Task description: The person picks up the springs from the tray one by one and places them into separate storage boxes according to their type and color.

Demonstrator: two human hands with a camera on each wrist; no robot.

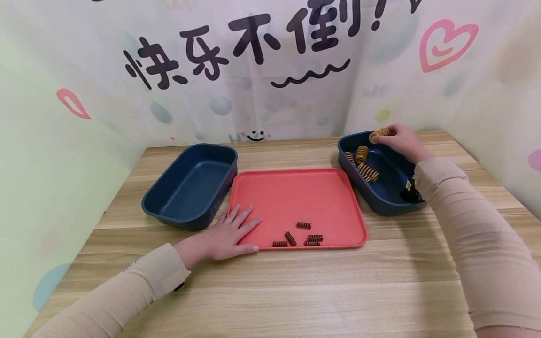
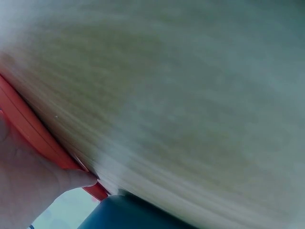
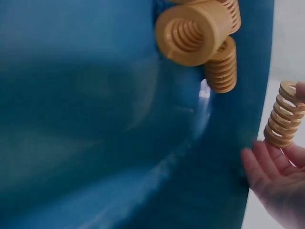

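My right hand [image 1: 401,140] pinches a yellow coil spring [image 1: 379,134] over the far end of the right blue bin [image 1: 386,206]. In the right wrist view that spring [image 3: 284,114] stands between fingertips and thumb, beside the bin wall. More yellow springs [image 1: 367,172] lie along the bin's left side. My left hand [image 1: 226,237] rests with spread, straight fingers on the near left corner of the red tray [image 1: 291,197]. Several small dark springs [image 1: 303,225] lie near the tray's front edge, to the right of that hand.
Left of the tray stands another blue bin [image 1: 190,223], its bare floor showing. The wooden table [image 1: 296,295] extends in front of the tray. A printed cloth [image 1: 253,108] hangs behind the table. A small black object [image 1: 409,192] shows beside the right sleeve.
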